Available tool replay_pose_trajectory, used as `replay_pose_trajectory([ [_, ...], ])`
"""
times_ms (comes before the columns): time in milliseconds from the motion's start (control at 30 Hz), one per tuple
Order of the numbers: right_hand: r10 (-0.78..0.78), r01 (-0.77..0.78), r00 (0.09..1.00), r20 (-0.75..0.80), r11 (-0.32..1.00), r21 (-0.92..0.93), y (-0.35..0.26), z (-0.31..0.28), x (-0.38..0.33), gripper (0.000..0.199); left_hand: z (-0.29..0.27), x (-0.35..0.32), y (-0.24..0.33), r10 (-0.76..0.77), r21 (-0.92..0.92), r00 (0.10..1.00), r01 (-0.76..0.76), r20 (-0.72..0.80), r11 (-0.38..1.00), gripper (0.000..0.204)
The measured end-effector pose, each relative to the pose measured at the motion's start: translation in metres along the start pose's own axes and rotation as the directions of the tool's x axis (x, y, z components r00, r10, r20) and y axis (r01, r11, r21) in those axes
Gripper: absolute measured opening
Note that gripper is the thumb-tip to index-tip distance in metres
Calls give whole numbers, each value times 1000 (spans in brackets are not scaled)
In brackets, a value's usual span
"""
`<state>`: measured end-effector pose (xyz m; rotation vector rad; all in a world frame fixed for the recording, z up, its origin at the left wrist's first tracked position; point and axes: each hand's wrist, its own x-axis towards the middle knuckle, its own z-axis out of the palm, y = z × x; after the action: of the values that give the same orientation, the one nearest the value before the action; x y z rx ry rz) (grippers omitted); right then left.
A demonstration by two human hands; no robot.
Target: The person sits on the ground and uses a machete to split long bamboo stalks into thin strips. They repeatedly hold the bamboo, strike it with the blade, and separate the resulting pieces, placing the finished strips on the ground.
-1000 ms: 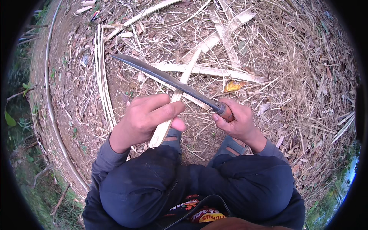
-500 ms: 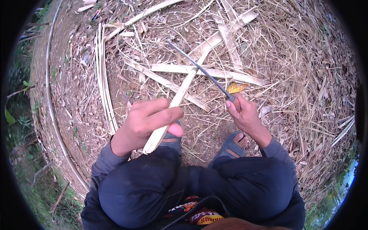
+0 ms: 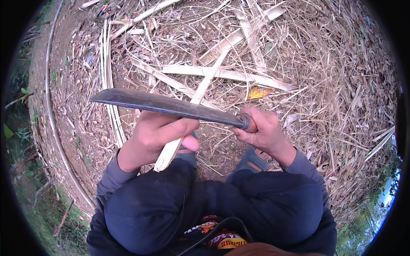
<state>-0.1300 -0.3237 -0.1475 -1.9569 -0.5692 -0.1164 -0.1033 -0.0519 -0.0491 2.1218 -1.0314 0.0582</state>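
Observation:
My left hand (image 3: 160, 132) grips a pale split strip of wood or bamboo (image 3: 205, 85) near its close end, which juts out over my left knee. The strip slants away from me to the right. In my right hand (image 3: 265, 132) is a machete (image 3: 166, 104), held by its reddish-brown handle. Its broad dark blade points left and lies across the strip in view, just beyond my left fingers, hiding part of the strip and the top of that hand. Whether blade and strip touch I cannot tell.
Several pale flat strips (image 3: 230, 74) lie crossed on the ground ahead, among dry shavings and leaves. A bundle of long thin strips (image 3: 112, 94) lies to the left. Farther left runs a long bent pole (image 3: 53, 123). A yellow leaf (image 3: 259, 93) rests near my right hand.
The machete has swung toward me and leftward, its blade turning from edge-on to show its broad side across the strip. My left hand keeps its hold. The whole view has shifted slightly.

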Motion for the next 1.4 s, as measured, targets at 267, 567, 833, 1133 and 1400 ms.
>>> replay_pose_trajectory([
  [267,285,-277,958,19,943,-183,8,2,8,30,-6,4,3,-207,11,972,209,-116,978,30],
  [567,697,-661,717,-31,664,-350,101,-2,-17,38,-6,14,13,-154,13,986,155,-70,988,28],
  [833,249,-248,968,-21,969,16,-6,22,3,35,-8,3,-1,-325,25,896,349,-302,937,26],
  [1133,328,-322,945,-6,933,159,31,38,-19,39,15,-27,-2,-389,-38,808,416,-443,909,37],
  [1400,161,-154,987,-13,961,229,16,31,-23,41,38,10,5,-459,-3,792,500,-403,866,58],
])
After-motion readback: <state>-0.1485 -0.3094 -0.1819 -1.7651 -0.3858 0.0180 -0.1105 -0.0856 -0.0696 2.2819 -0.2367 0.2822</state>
